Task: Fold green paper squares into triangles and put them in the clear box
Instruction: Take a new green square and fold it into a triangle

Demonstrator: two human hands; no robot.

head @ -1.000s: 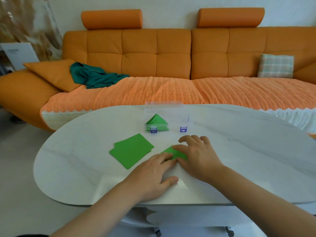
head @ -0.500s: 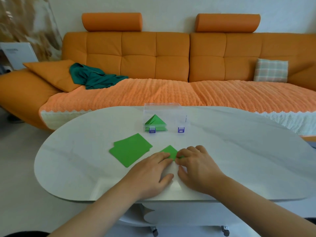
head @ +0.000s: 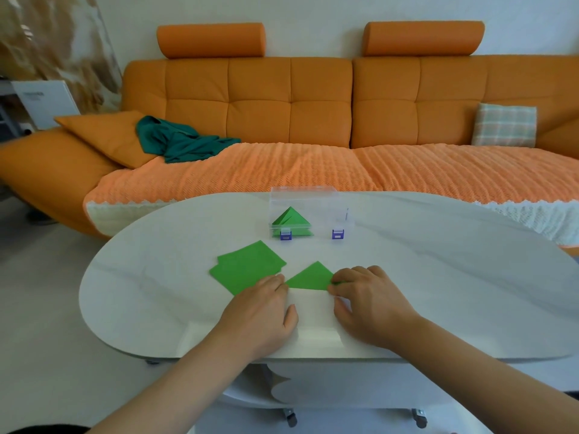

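An orange sofa (head: pixel 282 114) filled the far side, well beyond both grips. Nearer, the white worktop (head: pixel 438 277) carried everything. The clear box (head: pixel 326 202) stood straight beyond the grips, with folded triangles (head: pixel 291 219) already inside, at least two by the look of it. A small stack of green squares (head: pixel 247 267) lay flat just beyond and left of the left hand (head: pixel 260 311), reaching its fingers; these were not yet folded. Between the two grips lay the current triangle (head: pixel 308 277), folded but not yet boxed. The left grip was flat, straight fingers pressing the triangle's left corner. The right hand (head: pixel 372 305) had curled fingers that appeared to pinch the right corner. The task looked partway through. The box's blue clasps (head: pixel 286 235) bore pale patches, and a white board (head: pixel 44 101) far to the left carried print, both too small to read.
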